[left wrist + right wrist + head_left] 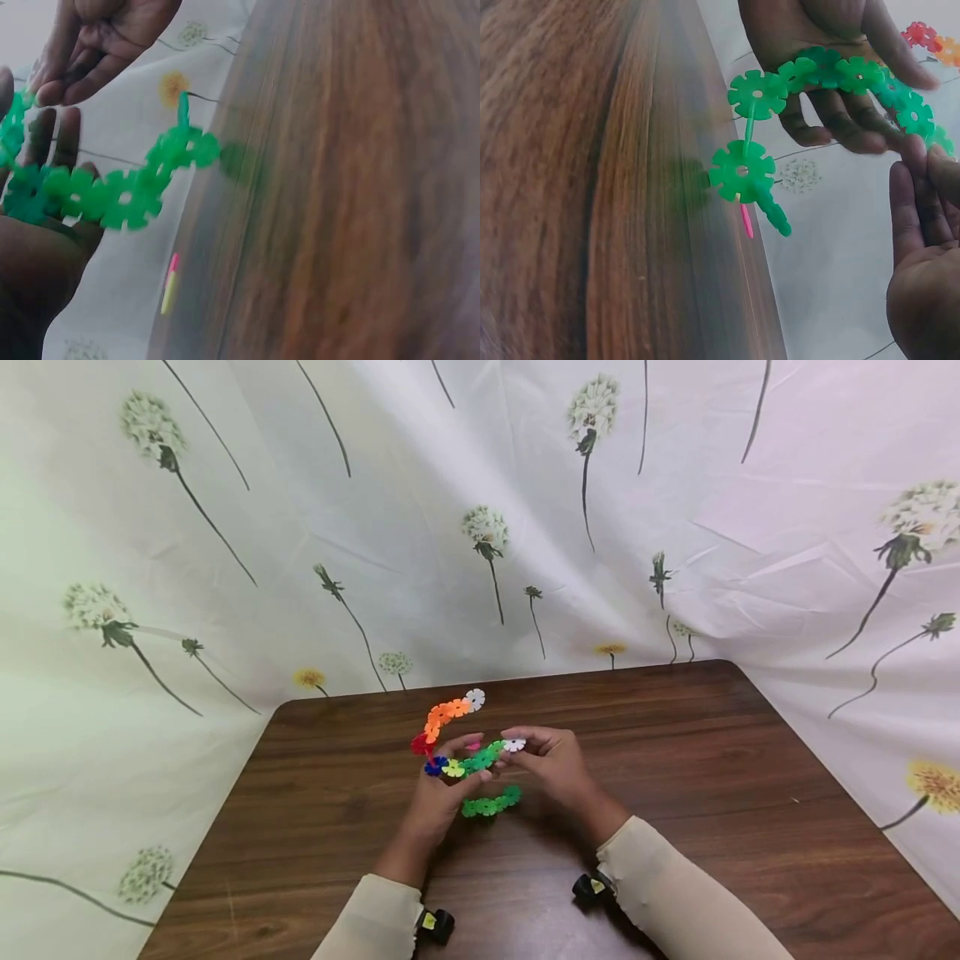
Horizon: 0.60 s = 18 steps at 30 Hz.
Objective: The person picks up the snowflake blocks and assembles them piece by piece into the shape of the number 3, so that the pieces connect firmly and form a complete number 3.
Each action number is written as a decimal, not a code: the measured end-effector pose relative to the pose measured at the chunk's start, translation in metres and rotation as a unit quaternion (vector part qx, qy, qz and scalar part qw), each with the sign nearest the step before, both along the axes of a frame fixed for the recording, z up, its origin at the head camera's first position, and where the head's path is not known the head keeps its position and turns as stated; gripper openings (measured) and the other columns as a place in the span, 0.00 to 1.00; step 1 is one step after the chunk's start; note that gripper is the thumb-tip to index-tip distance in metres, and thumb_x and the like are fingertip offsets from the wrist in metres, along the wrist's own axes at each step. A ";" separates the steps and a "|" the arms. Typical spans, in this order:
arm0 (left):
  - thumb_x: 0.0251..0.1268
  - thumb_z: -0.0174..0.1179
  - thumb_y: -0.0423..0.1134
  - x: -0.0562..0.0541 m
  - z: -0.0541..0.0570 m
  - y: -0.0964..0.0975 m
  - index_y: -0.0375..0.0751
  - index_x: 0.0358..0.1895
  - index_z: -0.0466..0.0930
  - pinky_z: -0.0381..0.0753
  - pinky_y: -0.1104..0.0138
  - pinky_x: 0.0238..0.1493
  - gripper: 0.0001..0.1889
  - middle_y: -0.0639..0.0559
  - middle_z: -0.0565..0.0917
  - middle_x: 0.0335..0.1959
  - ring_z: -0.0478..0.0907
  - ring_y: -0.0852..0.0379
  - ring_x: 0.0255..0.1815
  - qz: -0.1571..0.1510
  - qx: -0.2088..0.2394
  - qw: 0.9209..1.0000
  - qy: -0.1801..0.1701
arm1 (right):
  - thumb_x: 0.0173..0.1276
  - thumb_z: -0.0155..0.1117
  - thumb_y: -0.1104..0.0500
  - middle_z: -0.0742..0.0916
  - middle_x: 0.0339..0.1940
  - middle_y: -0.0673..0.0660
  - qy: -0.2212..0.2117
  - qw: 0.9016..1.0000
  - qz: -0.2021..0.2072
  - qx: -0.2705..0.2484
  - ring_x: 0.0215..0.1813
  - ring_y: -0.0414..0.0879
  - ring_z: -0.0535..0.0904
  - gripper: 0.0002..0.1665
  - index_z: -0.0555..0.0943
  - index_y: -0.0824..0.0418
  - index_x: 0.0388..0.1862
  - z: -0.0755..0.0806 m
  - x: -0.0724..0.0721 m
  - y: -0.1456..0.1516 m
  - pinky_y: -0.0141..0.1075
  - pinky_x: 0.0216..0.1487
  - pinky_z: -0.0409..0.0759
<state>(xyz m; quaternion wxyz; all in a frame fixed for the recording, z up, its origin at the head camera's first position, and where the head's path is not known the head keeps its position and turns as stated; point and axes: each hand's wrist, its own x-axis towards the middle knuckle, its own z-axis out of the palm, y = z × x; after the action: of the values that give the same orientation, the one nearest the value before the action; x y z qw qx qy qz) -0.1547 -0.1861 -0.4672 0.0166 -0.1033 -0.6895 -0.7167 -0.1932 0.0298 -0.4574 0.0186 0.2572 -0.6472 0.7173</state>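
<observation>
A curved chain of interlocking flower-shaped discs [480, 762] hangs above the table, held by both hands. My left hand [437, 802] holds its green stretch, which lies across the palm between thumb and fingers [67, 139]. My right hand [558, 766] pinches the chain's end by a white disc [513, 744]. From the left hand, blue [436, 766], red [422, 743] and orange discs [442, 714] curve up and away to another white disc [474, 699]. A green branch [490, 804] hangs below the hands; in the right wrist view its green discs [742, 171] join at angles.
The brown wooden table [315, 827] extends below both hands. A white cloth printed with dandelions [420, 568] hangs behind it. A pink disc [473, 746] shows partly behind the chain. Both sleeves [671, 881] carry small black wrist cameras [437, 926].
</observation>
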 end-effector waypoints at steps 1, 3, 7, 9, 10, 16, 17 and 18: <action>0.69 0.73 0.27 0.001 0.001 0.001 0.31 0.73 0.76 0.89 0.69 0.58 0.30 0.37 0.82 0.67 0.89 0.60 0.56 0.003 0.014 1.000 -0.001 | 0.69 0.72 0.76 0.91 0.44 0.79 0.000 1.000 0.005 0.001 0.37 0.37 0.92 0.19 0.84 0.81 0.58 0.000 0.000 0.000 0.35 0.45 0.93; 0.69 0.72 0.25 0.001 0.001 0.002 0.27 0.69 0.78 0.90 0.69 0.57 0.27 0.42 0.84 0.65 0.89 0.62 0.54 0.010 0.033 0.999 -0.003 | 0.69 0.73 0.76 0.91 0.45 0.79 0.004 1.000 0.019 0.007 0.38 0.37 0.92 0.21 0.84 0.80 0.60 0.000 0.001 0.000 0.36 0.44 0.93; 0.71 0.68 0.22 0.000 -0.001 -0.001 0.24 0.65 0.79 0.91 0.69 0.53 0.21 0.56 0.89 0.59 0.89 0.64 0.51 0.005 0.063 0.998 0.011 | 0.75 0.70 0.72 0.90 0.46 0.81 0.023 0.998 0.055 0.018 0.42 0.37 0.92 0.24 0.81 0.78 0.67 -0.001 0.001 0.002 0.36 0.48 0.93; 0.73 0.66 0.22 0.000 -0.002 -0.003 0.29 0.60 0.83 0.92 0.69 0.52 0.16 0.59 0.90 0.53 0.89 0.64 0.48 -0.002 0.075 0.997 0.017 | 0.79 0.67 0.70 0.89 0.46 0.81 0.033 0.997 0.069 0.022 0.43 0.36 0.92 0.23 0.80 0.77 0.70 -0.001 0.001 0.003 0.34 0.51 0.92; 0.73 0.66 0.22 -0.001 -0.002 -0.004 0.33 0.57 0.85 0.92 0.68 0.51 0.14 0.60 0.91 0.50 0.90 0.64 0.46 -0.009 0.082 0.996 0.021 | 0.80 0.64 0.69 0.89 0.46 0.81 0.036 0.996 0.075 0.023 0.44 0.36 0.92 0.23 0.79 0.77 0.70 -0.001 0.001 0.003 0.35 0.53 0.92; 0.75 0.66 0.24 -0.001 -0.002 -0.007 0.42 0.53 0.88 0.92 0.68 0.50 0.12 0.58 0.92 0.45 0.90 0.63 0.42 -0.035 0.106 0.994 0.015 | 0.83 0.59 0.71 0.89 0.47 0.80 0.038 0.995 0.082 0.036 0.45 0.36 0.92 0.20 0.80 0.77 0.69 0.001 0.000 0.003 0.35 0.56 0.92; 0.75 0.66 0.24 -0.001 -0.002 -0.007 0.42 0.54 0.88 0.92 0.68 0.50 0.12 0.59 0.91 0.46 0.90 0.63 0.42 -0.035 0.108 0.993 0.012 | 0.83 0.59 0.71 0.89 0.47 0.80 0.038 0.995 0.082 0.036 0.45 0.36 0.92 0.20 0.80 0.77 0.69 0.001 0.000 0.003 0.35 0.56 0.92; 0.75 0.66 0.24 -0.001 -0.002 -0.008 0.42 0.54 0.88 0.92 0.68 0.50 0.12 0.58 0.91 0.46 0.91 0.62 0.42 -0.034 0.110 0.993 0.009 | 0.83 0.59 0.71 0.89 0.47 0.80 0.037 0.995 0.081 0.036 0.44 0.36 0.92 0.20 0.80 0.77 0.69 0.002 0.000 0.003 0.35 0.56 0.92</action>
<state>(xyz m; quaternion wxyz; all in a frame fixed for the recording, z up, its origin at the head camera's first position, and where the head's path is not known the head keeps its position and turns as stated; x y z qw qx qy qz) -0.1558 -0.1938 -0.4688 0.0098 -0.1310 -0.6026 -0.7872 -0.1934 0.0330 -0.4556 -0.0249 0.3362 -0.6481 0.6828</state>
